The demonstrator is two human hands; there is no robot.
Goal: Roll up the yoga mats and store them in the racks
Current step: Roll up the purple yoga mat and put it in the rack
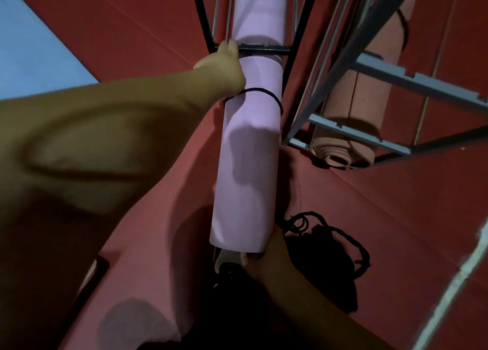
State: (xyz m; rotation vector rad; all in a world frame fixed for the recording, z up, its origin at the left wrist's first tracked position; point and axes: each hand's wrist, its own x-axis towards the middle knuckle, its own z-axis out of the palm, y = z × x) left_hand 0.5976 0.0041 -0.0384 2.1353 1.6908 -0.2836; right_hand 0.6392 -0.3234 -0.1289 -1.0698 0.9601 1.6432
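Observation:
A rolled lilac yoga mat [248,149] lies lengthwise in front of me, its far end inside a black metal rack [264,50]. A dark band [266,96] circles the roll. My left hand [224,67] holds the left side of the roll just below the rack's crossbar. My right hand [266,254] cups the near end of the roll from below, fingers curled under it. A rolled peach mat [364,106] sits in a grey rack [396,77] to the right.
The floor [132,32] is dark red matting, with a blue mat [31,51] flat at the far left. A tangle of black cord or strap [330,244] lies on the floor beside my right hand. A pale rack bar [459,275] crosses the lower right.

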